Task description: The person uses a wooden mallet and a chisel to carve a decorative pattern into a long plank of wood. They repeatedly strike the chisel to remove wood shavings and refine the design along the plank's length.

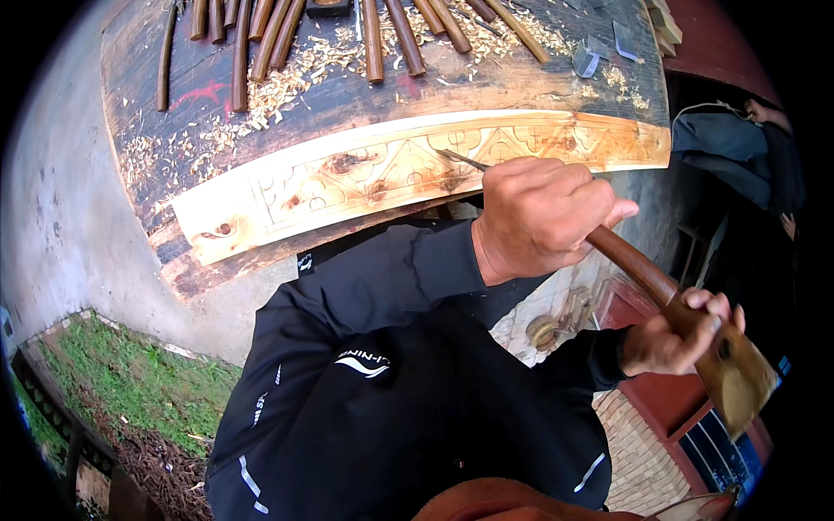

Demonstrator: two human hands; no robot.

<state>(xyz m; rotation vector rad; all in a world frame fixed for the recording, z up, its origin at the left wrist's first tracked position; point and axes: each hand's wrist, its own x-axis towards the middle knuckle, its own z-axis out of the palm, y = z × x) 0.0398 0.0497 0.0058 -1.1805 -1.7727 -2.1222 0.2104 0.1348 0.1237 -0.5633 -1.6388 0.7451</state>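
My right hand (673,334) is nearest, wrapped around a mallet (730,369) with a flat wooden head. It hangs well apart from my left hand (539,217), which is fisted on the chisel (630,260): brown handle pointing back toward the mallet, thin blade (460,160) reaching forward to the plank (417,169). The tip sits on the carved band near the plank's middle, among triangles and scrolls. To cut clean, I judge I should hold the blade low and steady on the line, brace my left wrist and tap lightly, so the pale wood doesn't split at the knots. Past the plank, the bench (174,113) is strewn with shavings (295,74). More chisels (261,39) lie in a row at the far edge.
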